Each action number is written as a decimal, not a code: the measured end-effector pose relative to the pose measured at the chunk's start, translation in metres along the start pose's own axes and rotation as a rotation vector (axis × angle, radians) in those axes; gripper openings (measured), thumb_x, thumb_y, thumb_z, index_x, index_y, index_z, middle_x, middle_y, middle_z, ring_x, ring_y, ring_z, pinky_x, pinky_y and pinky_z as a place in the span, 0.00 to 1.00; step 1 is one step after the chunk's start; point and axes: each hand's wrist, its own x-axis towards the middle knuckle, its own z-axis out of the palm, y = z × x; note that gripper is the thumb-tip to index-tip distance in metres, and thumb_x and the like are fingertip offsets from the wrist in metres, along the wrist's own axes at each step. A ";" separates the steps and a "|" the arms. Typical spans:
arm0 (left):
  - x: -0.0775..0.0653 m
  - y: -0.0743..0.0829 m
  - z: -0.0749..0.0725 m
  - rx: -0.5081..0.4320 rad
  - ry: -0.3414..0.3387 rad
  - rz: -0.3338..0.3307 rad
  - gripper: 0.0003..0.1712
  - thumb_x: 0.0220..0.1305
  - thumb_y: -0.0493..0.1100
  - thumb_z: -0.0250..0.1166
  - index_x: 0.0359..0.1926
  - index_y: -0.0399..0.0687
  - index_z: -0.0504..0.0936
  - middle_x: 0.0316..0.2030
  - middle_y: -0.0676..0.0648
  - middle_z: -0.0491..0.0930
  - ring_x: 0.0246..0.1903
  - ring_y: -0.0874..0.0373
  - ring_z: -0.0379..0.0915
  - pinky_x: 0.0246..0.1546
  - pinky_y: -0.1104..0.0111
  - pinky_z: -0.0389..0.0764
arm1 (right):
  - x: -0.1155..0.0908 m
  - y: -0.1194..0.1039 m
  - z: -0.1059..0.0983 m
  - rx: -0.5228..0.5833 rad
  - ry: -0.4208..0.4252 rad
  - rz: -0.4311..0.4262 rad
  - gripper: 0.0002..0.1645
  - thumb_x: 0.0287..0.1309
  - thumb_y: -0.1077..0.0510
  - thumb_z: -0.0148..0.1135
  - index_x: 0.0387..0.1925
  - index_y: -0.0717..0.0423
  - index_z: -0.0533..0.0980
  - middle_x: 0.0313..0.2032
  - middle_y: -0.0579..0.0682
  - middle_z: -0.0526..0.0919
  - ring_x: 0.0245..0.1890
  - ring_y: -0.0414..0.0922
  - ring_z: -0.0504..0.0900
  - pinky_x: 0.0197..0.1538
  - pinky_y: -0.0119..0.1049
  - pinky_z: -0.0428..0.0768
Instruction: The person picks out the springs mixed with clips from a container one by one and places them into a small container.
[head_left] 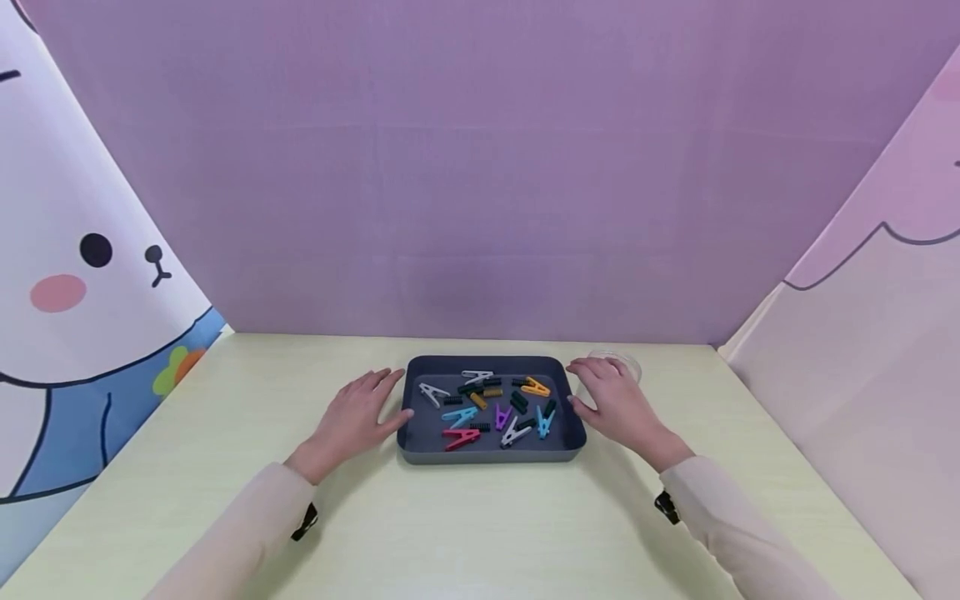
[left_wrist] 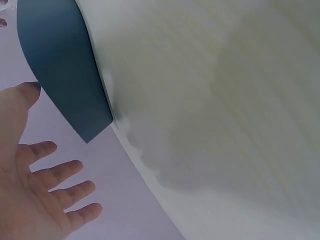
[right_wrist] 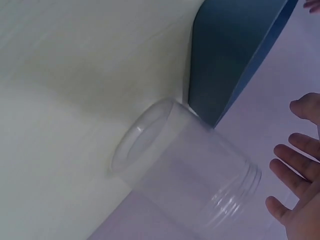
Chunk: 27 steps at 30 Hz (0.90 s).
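- Dark tray (head_left: 495,457) at tabletop's (head_left: 480,533) far edge, around the middle.
- Left hand (head_left: 352,421): fingers spread, thumb tip at tray's left edge; can't tell if touching.
- Right hand (head_left: 615,404): fingers loosely extended, just off tray's right edge, near mouth of clear jar (right_wrist: 195,165); hands well apart.
- Jar upright, just beside tray's right edge.
- In tray: red clip (head_left: 461,438) by near edge, yellow clip (head_left: 536,387) toward far right corner, purple clip (head_left: 502,416) mid-tray.
- Small dark pieces (head_left: 518,402) scattered among them.

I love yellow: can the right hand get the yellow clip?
Probably yes: the right hand is empty beside the tray, nothing covers the yellow clip, and only the tray's rim lies between.
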 end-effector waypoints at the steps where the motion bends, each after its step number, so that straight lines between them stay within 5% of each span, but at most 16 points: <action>1: 0.000 0.001 0.001 0.000 -0.003 0.004 0.39 0.56 0.60 0.61 0.63 0.45 0.65 0.56 0.36 0.71 0.56 0.38 0.67 0.54 0.46 0.68 | 0.001 -0.001 0.001 0.000 -0.002 -0.013 0.25 0.49 0.54 0.65 0.48 0.60 0.73 0.49 0.55 0.78 0.51 0.52 0.74 0.58 0.54 0.66; 17: 0.006 0.003 0.012 -0.002 -0.074 0.017 0.33 0.58 0.55 0.60 0.61 0.44 0.69 0.54 0.39 0.74 0.52 0.43 0.71 0.48 0.49 0.74 | 0.009 -0.015 0.024 0.017 -0.049 -0.146 0.22 0.44 0.57 0.68 0.43 0.60 0.76 0.43 0.53 0.81 0.46 0.50 0.78 0.53 0.52 0.72; 27: 0.010 0.001 0.020 0.011 -0.124 0.023 0.27 0.59 0.51 0.59 0.56 0.42 0.73 0.52 0.40 0.75 0.50 0.44 0.73 0.48 0.51 0.75 | 0.013 -0.020 0.044 0.047 -0.171 -0.119 0.20 0.47 0.56 0.67 0.43 0.57 0.76 0.41 0.50 0.81 0.45 0.48 0.78 0.52 0.48 0.72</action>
